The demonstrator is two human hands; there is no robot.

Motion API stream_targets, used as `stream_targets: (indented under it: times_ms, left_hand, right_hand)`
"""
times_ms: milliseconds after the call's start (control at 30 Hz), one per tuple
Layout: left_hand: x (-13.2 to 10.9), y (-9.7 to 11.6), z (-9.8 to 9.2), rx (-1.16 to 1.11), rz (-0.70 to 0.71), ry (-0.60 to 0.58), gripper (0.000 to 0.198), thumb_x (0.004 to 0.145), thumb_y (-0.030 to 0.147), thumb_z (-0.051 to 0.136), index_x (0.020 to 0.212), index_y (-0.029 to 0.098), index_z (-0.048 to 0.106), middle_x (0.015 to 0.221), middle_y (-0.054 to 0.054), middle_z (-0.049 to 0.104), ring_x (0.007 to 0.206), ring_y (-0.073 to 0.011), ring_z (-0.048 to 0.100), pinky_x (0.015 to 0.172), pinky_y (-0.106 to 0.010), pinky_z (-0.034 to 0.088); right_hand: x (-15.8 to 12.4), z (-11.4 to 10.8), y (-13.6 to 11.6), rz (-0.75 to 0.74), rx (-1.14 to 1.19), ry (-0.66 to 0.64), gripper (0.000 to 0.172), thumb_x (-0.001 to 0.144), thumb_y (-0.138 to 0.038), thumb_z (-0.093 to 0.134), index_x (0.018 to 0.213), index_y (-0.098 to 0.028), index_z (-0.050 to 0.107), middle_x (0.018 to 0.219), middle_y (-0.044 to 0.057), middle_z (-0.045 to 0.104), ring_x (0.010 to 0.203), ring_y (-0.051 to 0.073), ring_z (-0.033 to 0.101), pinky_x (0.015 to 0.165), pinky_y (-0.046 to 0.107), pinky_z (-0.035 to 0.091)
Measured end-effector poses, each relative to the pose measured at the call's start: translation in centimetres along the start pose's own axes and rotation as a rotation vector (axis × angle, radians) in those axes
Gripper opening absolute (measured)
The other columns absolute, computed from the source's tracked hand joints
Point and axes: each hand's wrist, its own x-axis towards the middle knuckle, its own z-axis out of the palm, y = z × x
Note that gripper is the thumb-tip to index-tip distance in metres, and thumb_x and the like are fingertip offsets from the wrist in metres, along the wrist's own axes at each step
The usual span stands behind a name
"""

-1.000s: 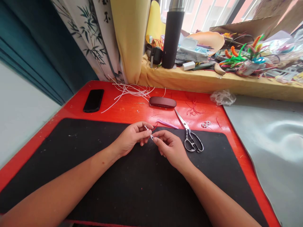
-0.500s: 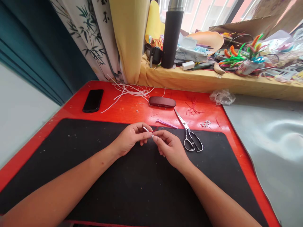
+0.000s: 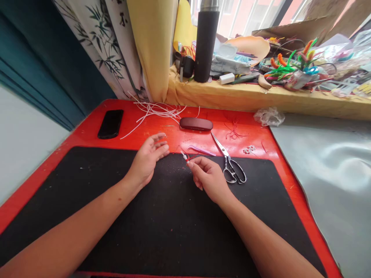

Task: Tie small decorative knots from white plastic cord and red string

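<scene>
Between the thumb and fingers of my right hand (image 3: 207, 175) is a short white strip (image 3: 183, 155) with red thread wound around it. A loose end of the thread curves off beside the strip. My left hand (image 3: 148, 156) is apart from it to the left, fingers spread and holding nothing, over the far edge of the black mat (image 3: 139, 231). Just beyond the right hand lie purple tweezers (image 3: 202, 150). Silver scissors (image 3: 228, 160) rest to its right, blades pointing away, handles on the mat.
On the red table (image 3: 162, 133) lie a phone (image 3: 110, 124), a bundle of white strips (image 3: 158, 111), a dark red case (image 3: 196, 123), red thread scraps (image 3: 234, 130) and small beads (image 3: 249, 149). A black flask (image 3: 206, 46) stands on the cluttered sill behind.
My left hand has let go of the white strip, opened and moved left. The right hand still holds the strip in nearly the same place. The view has shifted slightly.
</scene>
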Motion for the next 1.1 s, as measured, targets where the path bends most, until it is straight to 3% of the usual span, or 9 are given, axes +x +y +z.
stream_targets:
  times_ms: [100,167,233,367,700,933,1100]
  left_hand:
    - [0.2,0.2,-0.2,0.111,0.123,0.028,0.041,0.076,0.033,0.086,0.11,0.021,0.067,0.111,-0.004,0.067,0.1,-0.0183,0.063,0.082,-0.028,0.053]
    - [-0.3,0.2,-0.1,0.267,0.097,-0.128,0.032,0.08,0.041,0.083,0.098,0.019,0.068,0.091,-0.002,0.068,0.082,-0.0173,0.063,0.075,-0.029,0.051]
    - [-0.9,0.1,0.2,0.426,0.0,-0.375,0.033,0.082,0.046,0.081,0.095,0.018,0.072,0.088,-0.003,0.069,0.078,-0.0179,0.062,0.074,-0.031,0.05]
    - [-1.6,-0.4,0.8,0.441,-0.06,-0.523,0.038,0.083,0.049,0.081,0.102,0.017,0.073,0.092,-0.004,0.07,0.084,-0.0201,0.062,0.075,-0.032,0.049]
    - [-1.7,-0.5,0.9,0.359,-0.113,-0.468,0.037,0.079,0.047,0.083,0.1,0.017,0.076,0.095,-0.006,0.075,0.088,-0.0221,0.065,0.083,-0.035,0.049]
    - [-1.8,-0.1,1.1,0.277,-0.168,-0.423,0.031,0.078,0.043,0.084,0.089,0.017,0.072,0.076,0.001,0.064,0.064,-0.0126,0.052,0.058,-0.025,0.038]
    - [-1.7,0.0,1.3,0.146,-0.214,-0.384,0.034,0.074,0.043,0.087,0.084,0.016,0.07,0.072,0.002,0.059,0.058,-0.0098,0.047,0.054,-0.024,0.036]
  right_hand:
    - [0.2,-0.1,0.1,0.017,0.15,0.032,0.036,0.086,-0.054,0.075,0.087,-0.02,0.063,0.049,-0.009,0.046,0.039,0.008,0.04,0.036,0.019,0.028]
    - [0.2,-0.2,0.1,0.011,0.172,0.04,0.036,0.086,-0.054,0.076,0.087,-0.02,0.063,0.049,-0.01,0.045,0.038,0.008,0.039,0.035,0.019,0.027]
    - [0.1,-0.1,0.2,-0.004,0.102,0.032,0.036,0.089,-0.054,0.074,0.088,-0.019,0.064,0.048,-0.009,0.047,0.038,0.008,0.04,0.036,0.019,0.028]
    - [-0.1,0.0,0.3,-0.044,-0.052,0.012,0.035,0.092,-0.053,0.069,0.087,-0.018,0.066,0.049,-0.008,0.049,0.039,0.008,0.04,0.04,0.02,0.03]
    - [-0.4,0.4,0.5,-0.113,-0.231,-0.019,0.029,0.094,-0.046,0.066,0.084,-0.018,0.068,0.052,-0.006,0.05,0.047,0.01,0.043,0.049,0.024,0.033]
    - [-0.3,0.4,0.6,-0.132,-0.295,-0.019,0.028,0.095,-0.045,0.065,0.085,-0.018,0.068,0.058,-0.005,0.053,0.049,0.011,0.046,0.051,0.024,0.035]
    - [-0.4,0.5,0.3,-0.099,-0.25,-0.03,0.029,0.094,-0.046,0.066,0.086,-0.018,0.068,0.059,-0.005,0.053,0.049,0.011,0.046,0.05,0.024,0.035]
